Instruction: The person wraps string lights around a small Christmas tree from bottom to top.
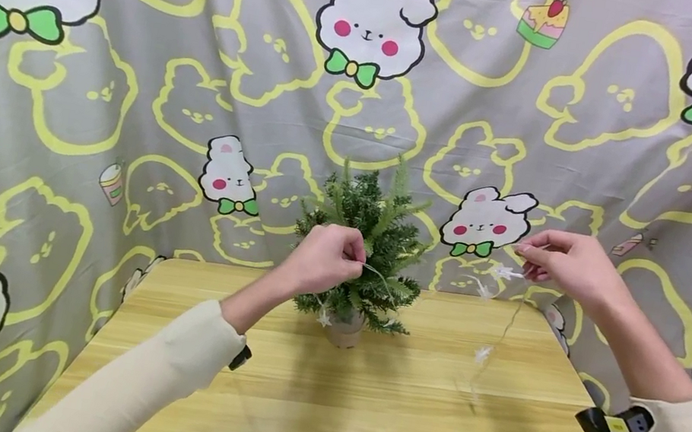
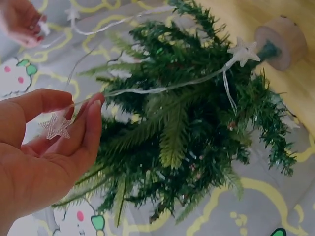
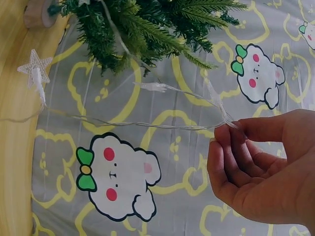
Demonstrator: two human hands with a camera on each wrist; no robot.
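A small green artificial tree (image 1: 361, 238) in a round wooden base (image 1: 344, 332) stands on the wooden table (image 1: 365, 420). A clear wire string of star lights (image 1: 483, 354) runs from the tree out to the right. My left hand (image 1: 356, 256) is in front of the tree and pinches the wire. In the left wrist view a star (image 2: 56, 126) lies against the left hand (image 2: 86, 105), and another star (image 2: 244, 50) sits low on the tree (image 2: 187, 113). My right hand (image 1: 522, 259) is raised to the right of the tree and pinches the wire (image 3: 147, 125) by a star (image 1: 506, 273).
A grey cloth with yellow outlines and white bunny figures (image 1: 373, 24) hangs behind and around the table. The table's far edge (image 1: 225, 268) meets the cloth just behind the tree. Small cameras are strapped to both wrists (image 1: 615, 424).
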